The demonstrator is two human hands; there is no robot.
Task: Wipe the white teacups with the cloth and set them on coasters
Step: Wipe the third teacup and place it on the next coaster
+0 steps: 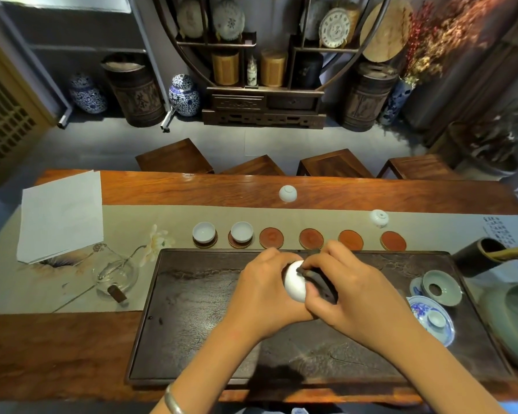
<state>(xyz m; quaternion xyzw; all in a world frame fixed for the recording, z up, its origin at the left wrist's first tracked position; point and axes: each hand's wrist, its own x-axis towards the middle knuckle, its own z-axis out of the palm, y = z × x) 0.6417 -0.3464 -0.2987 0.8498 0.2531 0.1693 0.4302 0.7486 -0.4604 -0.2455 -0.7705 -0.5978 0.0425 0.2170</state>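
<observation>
- Left hand grips a white teacup, fingers curled round it, held above the dark tea tray.
- Right hand pinches a dark cloth and presses it against the held cup's side; cup tilted, mouth not visible.
- Two wiped cups stand upright on the two leftmost coasters of a row behind the tray.
- Four bare red coasters continue the row to the right, on the beige runner.
- Two more cups upside down: one on bare wood of the table past the runner, one on the runner just behind the rightmost coasters.
- White paper sheets at far left, any text too faint to read.
- Dark calligraphy on the runner's right end, too small to read.
- Glass pitcher left of the tray; celadon strainer and blue-and-white lidded bowl on the tray's right edge.
- Silver bangle on left wrist.
</observation>
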